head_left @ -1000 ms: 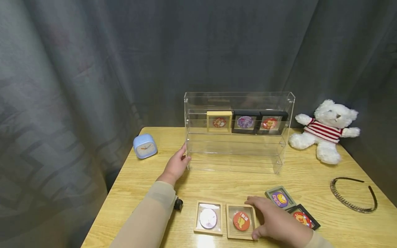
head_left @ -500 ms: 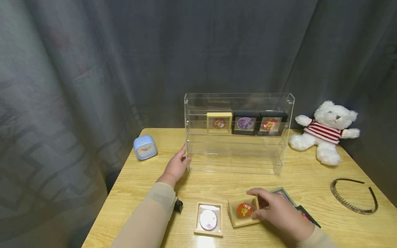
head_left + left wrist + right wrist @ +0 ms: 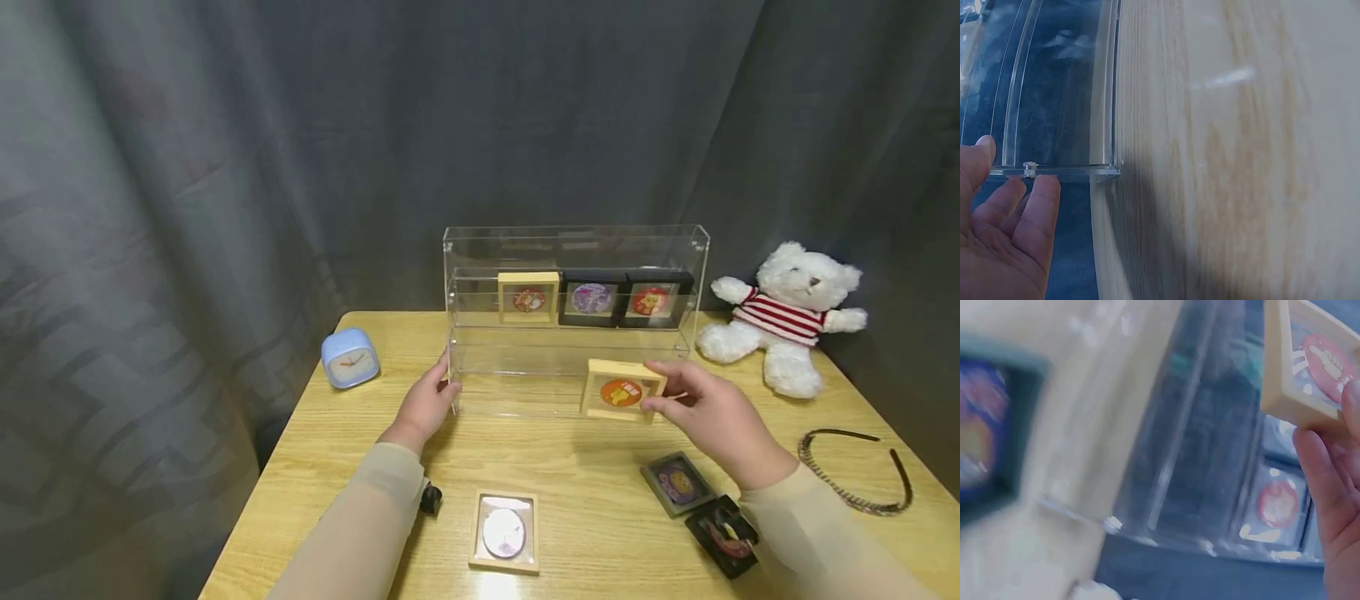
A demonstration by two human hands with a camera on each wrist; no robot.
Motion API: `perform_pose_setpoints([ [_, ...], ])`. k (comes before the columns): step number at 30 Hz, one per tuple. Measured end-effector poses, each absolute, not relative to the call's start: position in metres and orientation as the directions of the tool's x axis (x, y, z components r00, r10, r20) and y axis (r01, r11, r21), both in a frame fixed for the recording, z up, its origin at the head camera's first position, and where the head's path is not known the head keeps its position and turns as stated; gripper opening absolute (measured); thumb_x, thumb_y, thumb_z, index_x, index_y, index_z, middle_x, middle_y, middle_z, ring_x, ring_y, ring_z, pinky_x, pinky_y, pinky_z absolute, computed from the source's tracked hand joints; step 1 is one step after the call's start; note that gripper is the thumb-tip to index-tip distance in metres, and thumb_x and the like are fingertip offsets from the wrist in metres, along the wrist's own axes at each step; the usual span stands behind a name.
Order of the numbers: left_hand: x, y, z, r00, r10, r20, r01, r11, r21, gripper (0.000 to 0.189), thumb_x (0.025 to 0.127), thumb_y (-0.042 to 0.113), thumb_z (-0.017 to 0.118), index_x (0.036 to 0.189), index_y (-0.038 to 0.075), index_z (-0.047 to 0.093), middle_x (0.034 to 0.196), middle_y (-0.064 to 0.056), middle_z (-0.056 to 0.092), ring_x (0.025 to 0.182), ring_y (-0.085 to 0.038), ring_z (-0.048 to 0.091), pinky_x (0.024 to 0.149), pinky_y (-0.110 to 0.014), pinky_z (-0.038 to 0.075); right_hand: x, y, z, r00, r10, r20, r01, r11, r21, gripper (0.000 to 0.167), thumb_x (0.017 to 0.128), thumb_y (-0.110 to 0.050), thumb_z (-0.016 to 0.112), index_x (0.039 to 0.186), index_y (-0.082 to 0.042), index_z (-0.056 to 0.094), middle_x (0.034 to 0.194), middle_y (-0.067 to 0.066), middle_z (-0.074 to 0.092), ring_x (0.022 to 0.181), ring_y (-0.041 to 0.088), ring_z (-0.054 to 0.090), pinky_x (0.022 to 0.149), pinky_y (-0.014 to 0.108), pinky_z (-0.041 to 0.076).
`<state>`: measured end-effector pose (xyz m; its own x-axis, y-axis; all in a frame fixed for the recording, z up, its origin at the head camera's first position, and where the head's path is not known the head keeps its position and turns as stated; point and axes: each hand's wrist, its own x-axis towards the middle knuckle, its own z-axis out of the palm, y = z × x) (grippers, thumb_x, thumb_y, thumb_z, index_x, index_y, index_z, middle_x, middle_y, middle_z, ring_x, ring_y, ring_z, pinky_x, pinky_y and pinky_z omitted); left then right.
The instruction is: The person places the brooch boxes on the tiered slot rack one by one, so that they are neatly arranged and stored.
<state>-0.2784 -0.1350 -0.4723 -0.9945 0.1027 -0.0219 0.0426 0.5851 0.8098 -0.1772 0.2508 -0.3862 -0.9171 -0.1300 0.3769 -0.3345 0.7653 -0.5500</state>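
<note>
My right hand (image 3: pixel 716 417) pinches the right edge of a light wooden display frame (image 3: pixel 596 407) with a red round badge in it. The frame is up off the table, tilted, before the lower tiers of a clear acrylic display shelf (image 3: pixel 525 235); the right wrist view also has this wooden frame (image 3: pixel 1277 381) between thumb and fingers. My left hand (image 3: pixel 426 406) holds the shelf's left side panel. In the left wrist view the thumb and fingers of my left hand (image 3: pixel 1013 231) lie on either side of that panel's edge (image 3: pixel 1072 170).
Upper tier: a yellow frame (image 3: pixel 506 312) and two black frames (image 3: pixel 592 319). Table: a wooden frame with a pale badge (image 3: pixel 503 531), a grey-green frame (image 3: pixel 677 483), a black frame (image 3: pixel 723 537), a blue clock (image 3: pixel 350 358), a headband (image 3: pixel 847 496) and a white teddy bear (image 3: pixel 795 321).
My right hand has picked the wooden frame with the red badge off the table and carried it forward and up to the shelf, tilting it upright. The left hand stays on the shelf's side.
</note>
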Motion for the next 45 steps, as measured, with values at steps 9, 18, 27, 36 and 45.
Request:
perform_pose_setpoints([
  [9, -0.279, -0.137, -0.471, -0.996, 0.088, -0.030, 0.027, 0.587, 0.809, 0.066, 0.104, 0.027, 0.056, 0.155, 0.047, 0.020, 0.158, -0.004, 0.032, 0.131, -0.032, 0.047, 0.107, -0.053, 0.038, -0.216, 0.262, -0.352, -0.845, -0.028, 0.533, -0.356, 0.775, -0.523, 0.041, 0.084, -0.009, 0.081, 0.124, -0.010, 0.068, 0.117, 0.005, 0.069, 0.083, 0.014, 0.060, 0.066, 0.009, 0.045],
  [18, -0.280, -0.134, -0.473, -0.996, 0.090, -0.027, 0.031, 0.585, 0.811, 0.066, 0.103, 0.026, 0.057, 0.155, 0.048, 0.022, 0.157, -0.002, 0.035, 0.130, -0.031, 0.049, 0.106, -0.052, 0.039, -0.237, 0.278, -0.354, -0.856, 0.071, 0.513, -0.269, 0.785, -0.558, 0.039, 0.088, -0.006, 0.076, 0.126, -0.006, 0.067, 0.125, 0.011, 0.062, 0.096, 0.026, 0.060, 0.070, 0.014, 0.044],
  [27, -0.280, -0.133, -0.473, -0.995, 0.100, -0.010, 0.050, 0.584, 0.810, 0.066, 0.103, 0.024, 0.057, 0.155, 0.047, 0.024, 0.157, -0.003, 0.035, 0.129, -0.031, 0.050, 0.107, -0.051, 0.038, -0.244, 0.293, -0.376, -0.843, 0.059, 0.535, -0.259, 0.826, -0.500, 0.037, 0.088, -0.001, 0.075, 0.124, -0.003, 0.068, 0.118, 0.015, 0.061, 0.107, 0.033, 0.056, 0.077, 0.037, 0.047],
  [36, -0.280, -0.134, -0.473, -0.995, 0.101, -0.016, 0.046, 0.582, 0.812, 0.066, 0.103, 0.025, 0.057, 0.154, 0.049, 0.023, 0.157, -0.003, 0.035, 0.129, -0.031, 0.049, 0.107, -0.053, 0.037, -0.251, 0.291, -0.377, -0.805, -0.006, 0.593, -0.311, 0.855, -0.414, 0.037, 0.085, 0.001, 0.077, 0.121, -0.001, 0.069, 0.114, 0.019, 0.064, 0.103, 0.036, 0.056, 0.080, 0.050, 0.048],
  [45, -0.281, -0.134, -0.473, -0.995, 0.103, -0.010, 0.052, 0.587, 0.808, 0.066, 0.103, 0.024, 0.056, 0.154, 0.049, 0.022, 0.157, -0.003, 0.034, 0.129, -0.031, 0.050, 0.107, -0.053, 0.037, -0.250, 0.291, -0.384, -0.819, -0.044, 0.573, -0.321, 0.862, -0.393, 0.032, 0.083, 0.002, 0.078, 0.114, -0.001, 0.072, 0.112, 0.017, 0.064, 0.103, 0.037, 0.059, 0.084, 0.052, 0.048],
])
